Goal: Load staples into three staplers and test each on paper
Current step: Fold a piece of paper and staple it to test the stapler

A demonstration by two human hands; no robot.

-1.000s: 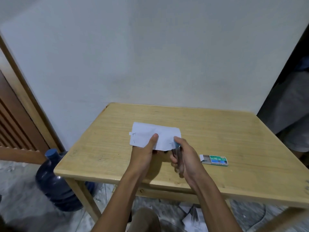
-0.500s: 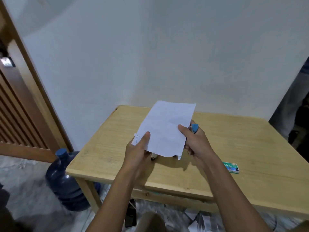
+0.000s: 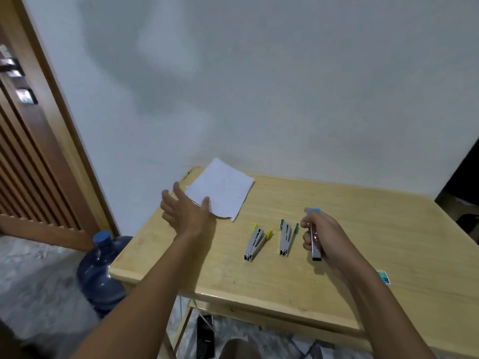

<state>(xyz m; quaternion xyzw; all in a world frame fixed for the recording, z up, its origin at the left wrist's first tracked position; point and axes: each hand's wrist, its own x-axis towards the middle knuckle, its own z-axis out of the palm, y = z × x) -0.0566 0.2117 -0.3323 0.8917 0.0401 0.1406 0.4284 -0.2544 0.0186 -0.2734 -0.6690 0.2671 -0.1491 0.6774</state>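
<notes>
A white sheet of paper [image 3: 222,190] with ragged near edges lies flat at the far left corner of the table, its near left corner under a thumb. Two small metal staplers lie side by side mid-table, both sprung open in a narrow V — the yellow-tipped metal stapler [image 3: 255,241] on the left, the teal-tipped metal stapler [image 3: 286,237] just right of it. A third, the blue-capped metal stapler [image 3: 315,237] (closed, as far as shows), is held in a fist, lifted slightly, long axis pointing away
</notes>
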